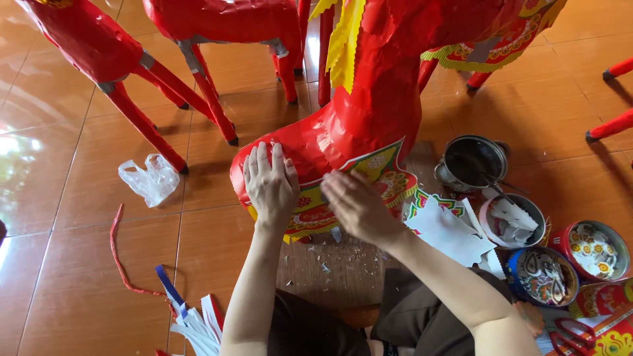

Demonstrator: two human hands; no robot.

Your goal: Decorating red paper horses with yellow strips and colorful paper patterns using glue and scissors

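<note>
A big red paper horse figure [369, 112] lies in front of me on the tiled floor, its rounded end toward me. My left hand [269, 181] rests flat on the red rounded end, fingers spread. My right hand [356, 206] presses on a colourful patterned paper trim [379, 168] with a yellow fringe stuck along the figure's lower edge. Neither hand grips anything. Small paper scraps lie on the floor below my hands.
More red paper figures on thin legs [198, 79] stand behind. A crumpled plastic bag [148, 178] and a red cord [117, 250] lie left. At right are a metal pot [473, 161], round tins of paper cutouts [544, 277], white paper pieces [448, 231] and red scissors [570, 333].
</note>
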